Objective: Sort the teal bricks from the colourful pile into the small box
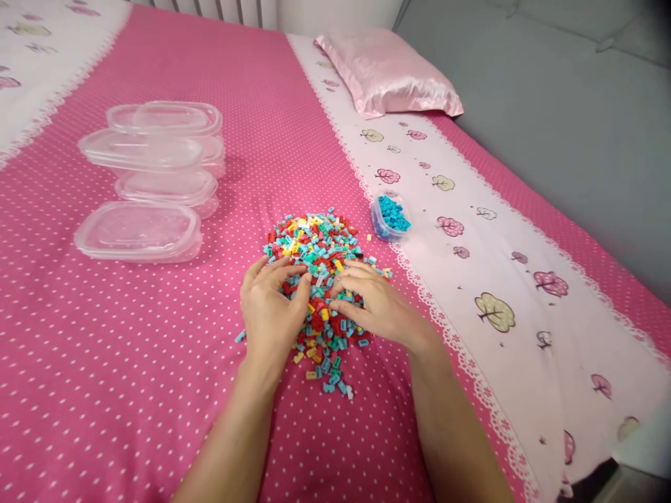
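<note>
A heap of small red, blue, turquoise and yellow bricks [317, 251] lies on the pink dotted bedspread [157, 363]. My left hand [271, 311] rests palm down on the heap's near left side, fingers spread over the bricks. My right hand [370, 300] lies on the near right side, fingers stretched toward the middle and touching the bricks. I cannot see any brick pinched in either hand. To the right of the heap stands a small clear tub [391, 218] filled with blue bricks.
Several clear plastic tubs with lids [152, 181] are stacked at the left. A pink satin pillow [388, 70] lies at the back right. A white band with tree prints [498, 279] runs along the right, beside a grey padded wall [576, 126].
</note>
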